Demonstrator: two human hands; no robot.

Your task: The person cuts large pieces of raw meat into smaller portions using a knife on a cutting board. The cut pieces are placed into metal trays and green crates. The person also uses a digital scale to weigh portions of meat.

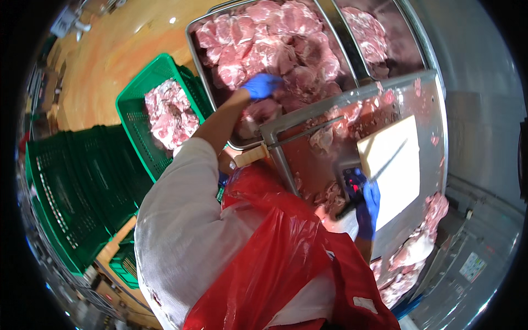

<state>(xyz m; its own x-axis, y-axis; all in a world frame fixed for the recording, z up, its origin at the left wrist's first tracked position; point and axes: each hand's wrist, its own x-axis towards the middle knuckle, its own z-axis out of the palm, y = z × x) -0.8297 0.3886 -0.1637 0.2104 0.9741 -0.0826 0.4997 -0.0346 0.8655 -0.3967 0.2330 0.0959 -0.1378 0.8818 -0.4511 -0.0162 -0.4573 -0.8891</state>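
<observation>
Knife [392, 158] appears clasped in the right hand [369, 202], fingers wrapped on its handle; I judge the blade lies over the white board [404, 184] to stay well apart from the left hand [263, 86]; that hand touches meat [264, 33] in the metal tub [196, 59], though I cannot tell whether its fingers pinch; a green crate [133, 124] holding more pieces stands close by, presumably for easy reach.

The cutting board [393, 176] lay on the table [429, 110]. From it, one tray [194, 49] of meat [264, 33] stood toward half past ten, another tray [404, 38] toward twelve, a meat-filled crate [129, 104] between nine and ten, stacked crates [82, 181] at nine.
</observation>
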